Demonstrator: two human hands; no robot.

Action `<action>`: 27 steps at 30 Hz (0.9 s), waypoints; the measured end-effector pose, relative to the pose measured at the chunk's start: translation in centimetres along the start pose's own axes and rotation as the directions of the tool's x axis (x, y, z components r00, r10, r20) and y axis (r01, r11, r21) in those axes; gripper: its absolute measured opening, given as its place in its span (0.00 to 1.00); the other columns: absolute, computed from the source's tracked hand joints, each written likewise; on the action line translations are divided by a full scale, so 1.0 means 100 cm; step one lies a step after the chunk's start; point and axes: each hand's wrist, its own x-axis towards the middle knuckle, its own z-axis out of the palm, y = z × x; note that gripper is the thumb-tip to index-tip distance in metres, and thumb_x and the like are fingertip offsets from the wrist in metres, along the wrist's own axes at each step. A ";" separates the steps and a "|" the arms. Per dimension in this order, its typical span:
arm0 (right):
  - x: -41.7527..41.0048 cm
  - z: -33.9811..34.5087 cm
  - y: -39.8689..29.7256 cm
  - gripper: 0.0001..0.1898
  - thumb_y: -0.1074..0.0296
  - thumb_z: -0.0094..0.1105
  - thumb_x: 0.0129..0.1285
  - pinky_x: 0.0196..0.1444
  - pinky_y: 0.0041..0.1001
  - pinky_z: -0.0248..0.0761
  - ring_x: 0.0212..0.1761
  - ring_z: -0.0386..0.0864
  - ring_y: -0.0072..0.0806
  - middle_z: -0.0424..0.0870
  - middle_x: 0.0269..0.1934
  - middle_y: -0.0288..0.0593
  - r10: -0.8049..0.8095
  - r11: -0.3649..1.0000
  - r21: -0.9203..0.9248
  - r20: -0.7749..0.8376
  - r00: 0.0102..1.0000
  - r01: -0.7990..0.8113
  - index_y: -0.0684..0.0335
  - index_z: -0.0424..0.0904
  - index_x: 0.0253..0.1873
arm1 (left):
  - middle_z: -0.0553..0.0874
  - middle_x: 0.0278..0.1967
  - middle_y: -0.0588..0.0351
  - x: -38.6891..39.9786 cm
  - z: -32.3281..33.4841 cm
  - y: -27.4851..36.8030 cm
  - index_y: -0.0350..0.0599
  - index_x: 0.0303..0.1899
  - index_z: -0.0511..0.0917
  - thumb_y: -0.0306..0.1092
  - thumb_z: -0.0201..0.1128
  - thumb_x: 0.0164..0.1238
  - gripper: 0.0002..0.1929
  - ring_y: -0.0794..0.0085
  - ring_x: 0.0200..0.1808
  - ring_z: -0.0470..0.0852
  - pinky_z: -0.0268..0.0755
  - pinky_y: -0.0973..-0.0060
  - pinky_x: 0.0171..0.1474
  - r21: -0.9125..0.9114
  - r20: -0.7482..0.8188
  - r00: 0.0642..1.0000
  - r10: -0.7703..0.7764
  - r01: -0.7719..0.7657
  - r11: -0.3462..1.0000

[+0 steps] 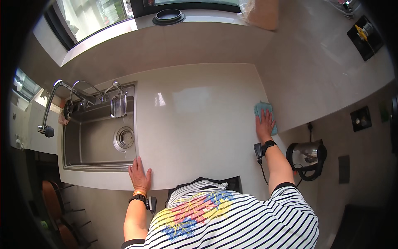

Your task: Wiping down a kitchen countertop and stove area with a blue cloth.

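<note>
My right hand (264, 124) holds a folded teal cloth (260, 107) down flat against the pale countertop (199, 130), close to the right-hand wall. The fingers point away from me, with cloth showing beyond and beside them. My left hand (139, 177) rests on the front edge of the counter by the near right corner of the stainless steel sink (96, 137). It holds nothing, and its thumb stands apart from the fingers. Both wrists wear black straps with small devices.
An electric kettle (307, 155) stands right of my right forearm. A tall faucet (49, 105) arches at the sink's left, and a wire rack (119, 105) hangs at its back right. A black ring-shaped fitting (168, 17) and a brown board (263, 14) are on the window ledge.
</note>
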 end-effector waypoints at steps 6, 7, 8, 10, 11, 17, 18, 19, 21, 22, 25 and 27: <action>-0.137 -0.009 0.017 0.33 0.52 0.50 0.71 0.76 0.61 0.31 0.82 0.39 0.49 0.47 0.80 0.47 -0.213 0.975 -0.035 0.097 0.972 0.217 0.50 0.55 0.77 | 0.65 0.69 0.41 0.001 -0.002 0.001 0.41 0.74 0.57 0.50 0.60 0.65 0.40 0.51 0.71 0.63 0.43 0.47 0.75 -0.008 0.020 1.000 -0.017 0.017 1.000; -0.157 -0.011 0.019 0.34 0.52 0.51 0.70 0.75 0.62 0.31 0.82 0.38 0.49 0.46 0.80 0.47 -0.264 0.962 -0.040 0.139 0.955 0.271 0.49 0.54 0.78 | 0.65 0.69 0.41 0.000 -0.001 0.000 0.41 0.74 0.57 0.50 0.61 0.64 0.40 0.51 0.71 0.63 0.43 0.47 0.75 -0.007 0.012 1.000 -0.017 0.017 1.000; -0.170 -0.013 0.022 0.35 0.52 0.52 0.69 0.75 0.62 0.31 0.82 0.38 0.48 0.45 0.80 0.46 -0.339 0.937 -0.033 0.143 0.930 0.347 0.48 0.53 0.78 | 0.65 0.69 0.41 -0.001 0.000 0.000 0.41 0.74 0.57 0.50 0.61 0.64 0.41 0.51 0.71 0.62 0.42 0.47 0.75 -0.006 0.004 1.000 -0.018 0.018 1.000; -0.166 -0.016 0.023 0.34 0.52 0.52 0.69 0.76 0.62 0.31 0.82 0.39 0.48 0.45 0.80 0.46 -0.355 0.932 -0.023 0.146 0.923 0.362 0.47 0.54 0.78 | 0.65 0.69 0.41 0.000 0.000 0.000 0.41 0.74 0.57 0.50 0.61 0.64 0.41 0.51 0.72 0.62 0.42 0.47 0.75 -0.005 0.004 1.000 -0.018 0.018 1.000; -0.161 -0.016 0.023 0.34 0.52 0.52 0.69 0.76 0.61 0.32 0.82 0.40 0.48 0.46 0.80 0.45 -0.372 0.926 -0.010 0.150 0.916 0.378 0.46 0.55 0.78 | 0.65 0.69 0.41 0.000 0.000 0.000 0.41 0.74 0.56 0.50 0.61 0.64 0.41 0.51 0.72 0.62 0.42 0.47 0.75 -0.002 0.004 1.000 -0.021 0.021 1.000; -0.061 -0.009 0.016 0.31 0.51 0.50 0.71 0.76 0.60 0.35 0.81 0.42 0.46 0.49 0.79 0.44 -0.230 0.971 -0.054 0.030 0.973 0.232 0.48 0.57 0.77 | 0.65 0.69 0.41 0.002 -0.002 0.001 0.41 0.74 0.56 0.50 0.61 0.64 0.41 0.51 0.72 0.61 0.42 0.47 0.75 -0.009 0.029 0.999 -0.023 0.023 1.000; -0.044 -0.007 0.011 0.31 0.50 0.48 0.72 0.75 0.61 0.35 0.81 0.42 0.46 0.49 0.79 0.44 -0.170 0.984 -0.054 0.020 0.985 0.171 0.48 0.57 0.77 | 0.65 0.69 0.41 0.000 -0.002 0.000 0.41 0.74 0.56 0.50 0.61 0.64 0.41 0.51 0.72 0.61 0.42 0.47 0.75 -0.004 0.030 0.999 -0.029 0.029 1.000; -0.030 -0.005 0.000 0.31 0.50 0.48 0.72 0.75 0.61 0.35 0.81 0.42 0.46 0.49 0.79 0.44 -0.178 0.983 -0.048 0.024 0.984 0.179 0.48 0.57 0.77 | 0.65 0.69 0.41 -0.001 -0.001 0.000 0.41 0.74 0.56 0.51 0.61 0.64 0.41 0.51 0.72 0.62 0.42 0.47 0.75 -0.004 0.015 1.000 -0.027 0.027 1.000; -0.013 0.000 -0.024 0.31 0.48 0.44 0.73 0.74 0.63 0.36 0.81 0.42 0.48 0.49 0.79 0.45 0.169 0.985 -0.046 -0.007 0.986 -0.169 0.50 0.56 0.77 | 0.65 0.69 0.42 0.001 -0.001 0.001 0.41 0.74 0.57 0.51 0.60 0.65 0.40 0.51 0.71 0.62 0.42 0.47 0.75 0.000 0.000 1.000 -0.018 0.018 1.000; -0.008 0.005 -0.035 0.31 0.46 0.42 0.74 0.74 0.65 0.37 0.81 0.41 0.49 0.49 0.79 0.46 0.245 0.968 -0.052 -0.032 0.969 -0.246 0.50 0.56 0.77 | 0.66 0.69 0.42 0.003 -0.001 0.004 0.41 0.74 0.57 0.49 0.60 0.65 0.40 0.52 0.71 0.63 0.43 0.47 0.75 -0.008 -0.003 1.000 -0.011 0.011 1.000; -0.018 0.017 -0.075 0.31 0.47 0.44 0.73 0.74 0.64 0.36 0.81 0.41 0.50 0.48 0.79 0.47 0.132 0.988 -0.079 -0.030 0.991 -0.134 0.50 0.56 0.77 | 0.67 0.68 0.43 0.002 -0.001 0.004 0.41 0.74 0.58 0.49 0.59 0.66 0.38 0.52 0.71 0.63 0.44 0.48 0.75 -0.008 -0.021 1.000 0.002 -0.002 1.000; -0.051 0.022 -0.108 0.31 0.48 0.47 0.72 0.74 0.63 0.36 0.81 0.41 0.50 0.48 0.79 0.48 -0.162 0.986 -0.032 -0.024 0.986 0.161 0.50 0.57 0.77 | 0.67 0.68 0.43 0.001 0.001 0.003 0.42 0.74 0.58 0.49 0.58 0.67 0.38 0.52 0.70 0.64 0.44 0.48 0.75 -0.004 -0.035 0.999 0.007 -0.008 1.000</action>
